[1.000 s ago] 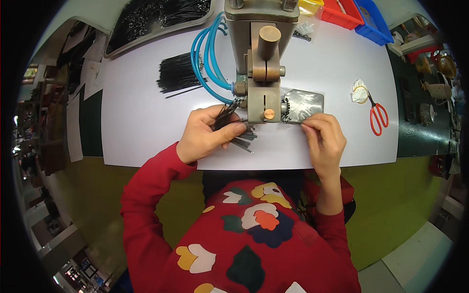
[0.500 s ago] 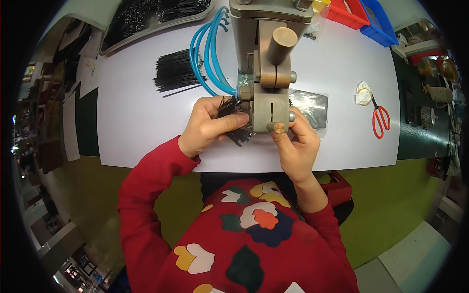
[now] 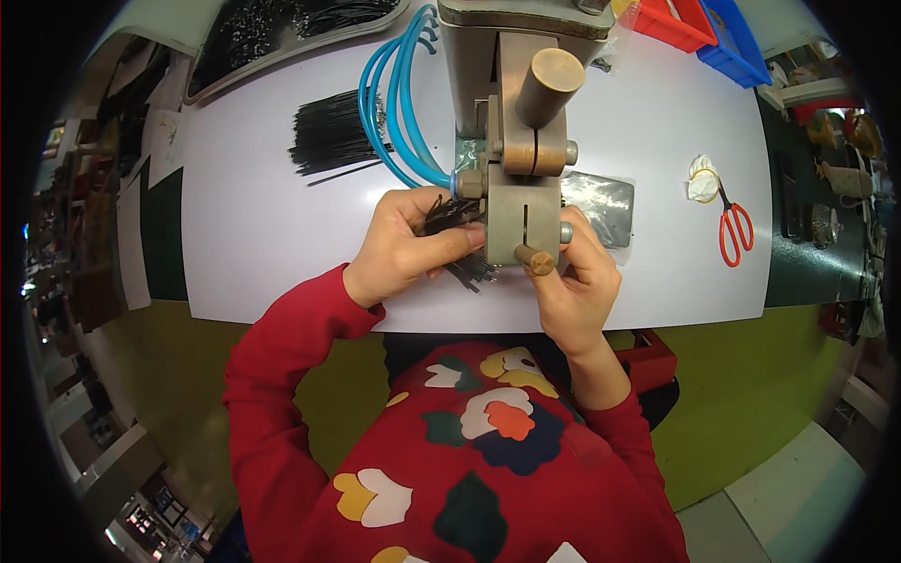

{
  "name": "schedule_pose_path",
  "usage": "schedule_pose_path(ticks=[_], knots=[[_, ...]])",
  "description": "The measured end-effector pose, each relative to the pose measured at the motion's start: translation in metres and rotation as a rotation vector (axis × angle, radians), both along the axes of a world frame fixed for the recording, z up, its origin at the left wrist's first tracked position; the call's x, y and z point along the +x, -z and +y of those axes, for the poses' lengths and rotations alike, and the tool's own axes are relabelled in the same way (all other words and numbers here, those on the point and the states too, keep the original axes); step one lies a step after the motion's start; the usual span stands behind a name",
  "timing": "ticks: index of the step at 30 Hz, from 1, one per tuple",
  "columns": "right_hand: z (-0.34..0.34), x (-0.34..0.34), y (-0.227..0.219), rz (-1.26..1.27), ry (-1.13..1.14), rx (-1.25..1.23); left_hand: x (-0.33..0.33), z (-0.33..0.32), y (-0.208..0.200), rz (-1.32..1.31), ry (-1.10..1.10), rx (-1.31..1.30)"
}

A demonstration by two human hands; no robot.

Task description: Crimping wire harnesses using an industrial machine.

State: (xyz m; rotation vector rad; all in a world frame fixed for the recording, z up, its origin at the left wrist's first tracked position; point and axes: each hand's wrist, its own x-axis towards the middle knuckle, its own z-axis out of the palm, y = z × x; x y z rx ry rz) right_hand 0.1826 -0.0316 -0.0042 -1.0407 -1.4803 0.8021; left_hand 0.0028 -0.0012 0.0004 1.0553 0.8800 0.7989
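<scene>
A bunch of thin black wires (image 3: 472,270) is gripped in my left hand (image 3: 405,246), the thumb pressed across it, just left of the metal press head (image 3: 511,220). My right hand (image 3: 580,286) sits on the other side of the press head, with thumb and fingers curled together beside it. The head hides those fingertips, so what they hold cannot be made out. Blue air hoses (image 3: 405,103) loop from the back of the grey machine (image 3: 469,75) down to a fitting near my left fingers.
More black wires (image 3: 333,133) lie in a pile at the left, below a metal tray (image 3: 310,47) of wires. A clear plastic bag (image 3: 601,208) lies right of the press. Red-handled scissors (image 3: 736,235) lie farther right; red (image 3: 671,25) and blue bins (image 3: 734,45) stand at the back right.
The wires in my left hand have shifted slightly, their lower ends now a little farther right. Both hands remain at the press head. The whole view has moved slightly.
</scene>
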Motion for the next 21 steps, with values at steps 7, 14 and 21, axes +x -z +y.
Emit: schedule_pose_path(ticks=[7,14,21], knots=[[0.0,0.001,0.002,0.02,-0.011,-0.032,-0.001,0.003,-0.012,0.031,0.042,-0.038],[-0.007,0.003,0.008,0.323,-0.089,-0.251,0.001,0.0,0.004,0.002,0.04,0.151],[-0.006,0.017,0.005,0.691,-0.266,-0.641,-0.004,0.004,0.006,0.013,0.093,0.006]])
